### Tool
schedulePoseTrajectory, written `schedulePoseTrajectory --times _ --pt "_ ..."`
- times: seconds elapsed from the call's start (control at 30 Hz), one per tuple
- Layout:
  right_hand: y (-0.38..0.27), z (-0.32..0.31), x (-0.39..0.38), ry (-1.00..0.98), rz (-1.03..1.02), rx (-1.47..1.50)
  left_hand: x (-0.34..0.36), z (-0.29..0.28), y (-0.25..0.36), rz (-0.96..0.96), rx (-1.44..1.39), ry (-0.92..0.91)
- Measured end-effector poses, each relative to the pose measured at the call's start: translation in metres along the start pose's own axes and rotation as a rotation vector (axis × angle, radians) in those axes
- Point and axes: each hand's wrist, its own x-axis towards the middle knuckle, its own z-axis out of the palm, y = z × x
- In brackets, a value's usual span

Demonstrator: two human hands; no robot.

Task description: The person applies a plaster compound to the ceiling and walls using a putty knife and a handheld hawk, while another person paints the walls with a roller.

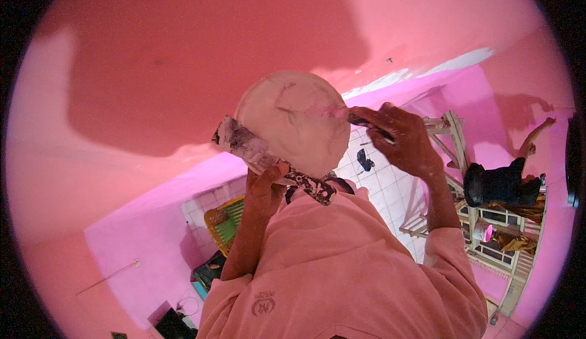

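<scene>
A round disc covered in pale paste, with pink streaks near its right side, is in the middle. My left hand is closed on a broad, stained scraper that lies across the disc's lower left; whether it also grips the disc is unclear. My right hand is closed on a dark-handled tool at the disc's right edge, its working end hard to make out.
Pink ceiling and walls surround me. A person in a dark shirt at the right raises an arm beside wooden scaffolding. Below are a tiled floor, a green-yellow chair, and dark objects at the lower left.
</scene>
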Motion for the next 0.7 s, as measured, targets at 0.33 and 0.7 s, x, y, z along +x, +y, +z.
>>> schedulePoseTrajectory --times 0.33,0.7 --pt "0.035 -0.057 -0.068 0.033 0.024 0.084 0.002 0.001 -0.007 0.104 -0.090 0.031" --pt "0.040 -0.043 -0.071 0.007 0.017 0.026 0.004 0.006 -0.010 0.040 -0.153 0.118"
